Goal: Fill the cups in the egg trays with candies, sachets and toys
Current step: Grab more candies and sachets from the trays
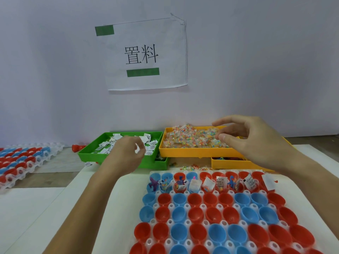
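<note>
1. Head view: the left hand [128, 151], left of centre, hovers over the green tray [88, 153] of white sachets [113, 139], fingers curled; whether it pinches a sachet cannot be told.
2. The right hand [253, 138], fingers loosely spread and grasping nothing, hangs over the yellow tray [183, 151] of candy packets [192, 138].
3. The egg tray [185, 193] of red and blue cups fills the lower right.

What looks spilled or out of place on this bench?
A few clear packets of coloured candy lie loose on the table, between the orange plastic candy tray and the translucent egg tray of red and blue cups. One white paper sachet lies outside the green plastic tray.
</note>
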